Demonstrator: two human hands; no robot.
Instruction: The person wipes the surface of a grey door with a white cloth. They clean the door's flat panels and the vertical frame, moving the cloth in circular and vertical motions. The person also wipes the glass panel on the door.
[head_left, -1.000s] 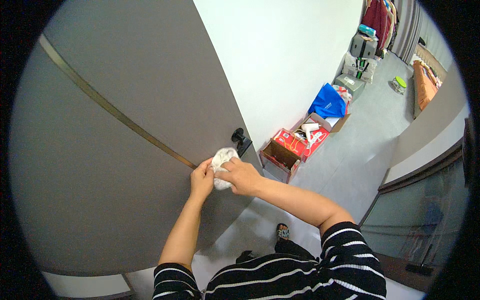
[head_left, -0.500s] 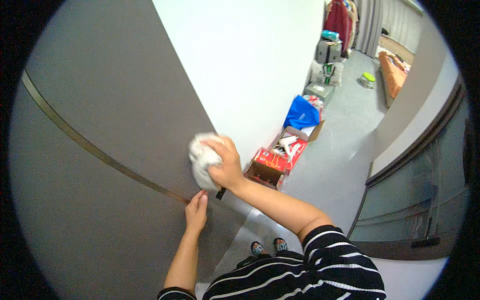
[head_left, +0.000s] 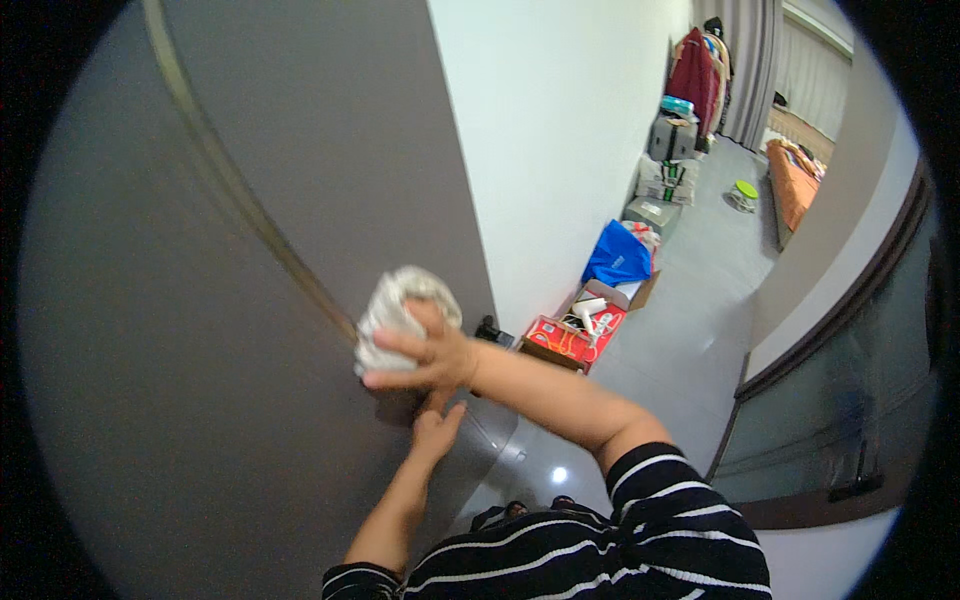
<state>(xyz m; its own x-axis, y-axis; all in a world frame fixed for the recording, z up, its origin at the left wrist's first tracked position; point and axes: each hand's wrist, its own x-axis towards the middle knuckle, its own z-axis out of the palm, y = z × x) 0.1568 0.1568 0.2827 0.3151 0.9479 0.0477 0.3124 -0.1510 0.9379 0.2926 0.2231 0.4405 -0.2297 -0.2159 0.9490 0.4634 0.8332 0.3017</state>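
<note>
Grey door (head_left: 200, 400), white wall (head_left: 560, 120), grey floor (head_left: 690, 320).

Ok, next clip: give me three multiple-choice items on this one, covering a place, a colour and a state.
1. Where is the crumpled white cloth?
A on the floor
B against the grey door
C in the red cardboard box

2. What colour is the bag by the white wall?
A blue
B yellow
C black

3. What is the left hand doing?
A gripping the cloth
B hanging free
C resting flat on the door

Answers: 1 B, the right hand presses it there. 2 A, plainly blue. 3 C, open palm lies on the panel.
</note>
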